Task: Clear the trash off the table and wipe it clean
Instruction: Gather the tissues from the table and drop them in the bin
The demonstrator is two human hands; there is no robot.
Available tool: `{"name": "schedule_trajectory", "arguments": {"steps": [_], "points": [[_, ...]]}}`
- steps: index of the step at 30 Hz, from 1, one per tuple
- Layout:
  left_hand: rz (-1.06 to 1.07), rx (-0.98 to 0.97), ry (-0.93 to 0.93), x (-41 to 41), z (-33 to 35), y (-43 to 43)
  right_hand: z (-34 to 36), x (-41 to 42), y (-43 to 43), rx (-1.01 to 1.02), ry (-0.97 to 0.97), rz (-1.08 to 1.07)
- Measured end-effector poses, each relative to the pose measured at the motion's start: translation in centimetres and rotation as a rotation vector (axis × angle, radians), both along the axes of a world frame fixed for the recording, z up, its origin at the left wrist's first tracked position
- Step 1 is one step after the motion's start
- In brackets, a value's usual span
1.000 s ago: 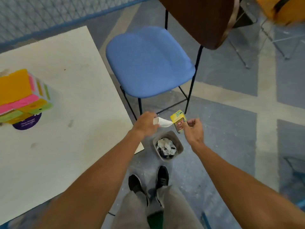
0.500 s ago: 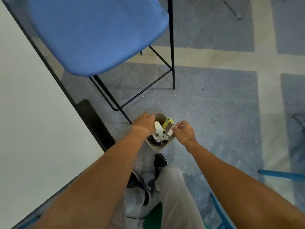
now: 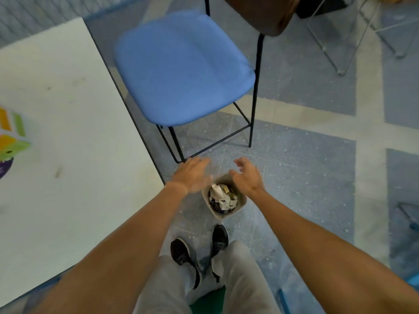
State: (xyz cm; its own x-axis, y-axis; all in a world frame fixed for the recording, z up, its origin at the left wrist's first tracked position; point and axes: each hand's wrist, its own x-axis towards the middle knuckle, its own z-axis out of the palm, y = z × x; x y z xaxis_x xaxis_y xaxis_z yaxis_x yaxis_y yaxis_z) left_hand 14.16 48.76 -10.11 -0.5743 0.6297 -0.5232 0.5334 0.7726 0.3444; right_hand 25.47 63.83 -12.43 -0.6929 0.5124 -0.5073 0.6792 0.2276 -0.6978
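Both hands are held out over a small bin [image 3: 220,216] that sits on the floor, just by the person's shoes [image 3: 219,237] and near the corner of the table [image 3: 79,132]. The left hand [image 3: 192,175] is open, with its fingers stretched out flat and nothing in it. The right hand [image 3: 246,175] is open too, with its fingers loosely bent and nothing in them. The trash [image 3: 221,196] lies inside the bin: scrunched white paper, some darker bits and a small yellow scrap. The bin stands low and close to the table edge, I think so that rubbish can be dropped straight in without a long walk. The table top has grey smudges [image 3: 57,172] on it, so the wiping part looks not yet done. A bright box [image 3: 11,137] with orange and green stripes sits at the table's left side; I cannot tell if it is trash. A blue chair [image 3: 183,66] stands beside the table, past the bin. No cloth shows, so one must be found for the wiping
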Motion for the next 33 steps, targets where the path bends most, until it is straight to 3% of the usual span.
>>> {"name": "schedule_trajectory", "arguments": {"steps": [6, 15, 24, 33], "points": [[0.115, 0.156, 0.155, -3.0, 7.3, -5.5, 7.6, -5.7, -3.9, 0.061, 0.106, 0.198], [0.412, 0.239, 0.405, -7.8, 15.3, -18.4, 16.4, -14.7, -14.4, 0.129, 0.310, 0.494], [0.663, 0.295, 0.547, -12.8, 17.9, -34.7, 20.1, -24.0, -30.3, 0.162, 0.454, 0.727], [0.829, 0.370, 0.659, -22.7, 18.3, -52.8, 21.6, -34.3, -48.4, 0.260, 0.519, 0.791]]}}
